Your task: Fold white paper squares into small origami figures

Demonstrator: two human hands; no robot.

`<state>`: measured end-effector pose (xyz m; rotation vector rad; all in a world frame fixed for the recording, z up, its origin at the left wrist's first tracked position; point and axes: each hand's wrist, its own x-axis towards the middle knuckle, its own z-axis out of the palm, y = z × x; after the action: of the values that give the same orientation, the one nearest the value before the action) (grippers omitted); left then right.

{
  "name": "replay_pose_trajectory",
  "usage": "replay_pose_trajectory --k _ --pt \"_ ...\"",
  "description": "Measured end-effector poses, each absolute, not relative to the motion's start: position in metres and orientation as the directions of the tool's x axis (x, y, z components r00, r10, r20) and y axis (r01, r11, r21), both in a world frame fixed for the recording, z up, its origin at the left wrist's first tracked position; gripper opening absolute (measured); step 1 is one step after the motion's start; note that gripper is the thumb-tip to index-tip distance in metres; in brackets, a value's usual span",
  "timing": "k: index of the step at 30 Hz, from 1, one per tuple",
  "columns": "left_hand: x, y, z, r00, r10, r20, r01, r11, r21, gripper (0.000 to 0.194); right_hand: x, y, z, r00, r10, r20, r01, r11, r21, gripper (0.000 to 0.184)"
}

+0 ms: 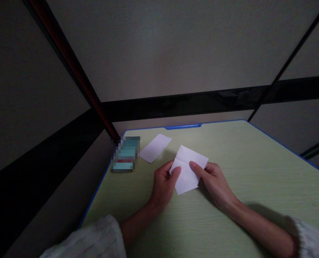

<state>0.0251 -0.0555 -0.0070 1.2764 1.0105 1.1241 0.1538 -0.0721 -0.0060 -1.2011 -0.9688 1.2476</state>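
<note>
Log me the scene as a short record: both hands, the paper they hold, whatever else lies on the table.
left hand: pinches the creased paper by its left side, thumb on top
right hand: pinches it by its right side, thumb on top
held paper state: crease line across it
second paper: lies flat, beyond the left hand
pixelated item: left of the second paper; identity unclear
table: pale top, blue edging

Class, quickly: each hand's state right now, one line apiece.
Left hand: closed, holding the creased paper at left.
Right hand: closed, holding the same paper at right.
</note>
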Motion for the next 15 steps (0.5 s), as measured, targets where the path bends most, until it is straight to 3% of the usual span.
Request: replay_pose_trajectory --k 8,15 --pt "0.0244 -0.0560 -0.0098 0.165 0.984 0.070 0.004 -0.072 0.997 0.018 0.1537 -0.0729 -0.0078 0.096 0.989 -0.112 -0.123 -0.100 -0.987 0.024" --pt "0.0232 -0.0562 -0.0031 0.235 0.945 0.227 -0.008 -0.232 0.973 0.016 0.1541 -0.0718 -0.0098 0.087 0.989 -0.116 -0.204 -0.096 -0.974 0.027"
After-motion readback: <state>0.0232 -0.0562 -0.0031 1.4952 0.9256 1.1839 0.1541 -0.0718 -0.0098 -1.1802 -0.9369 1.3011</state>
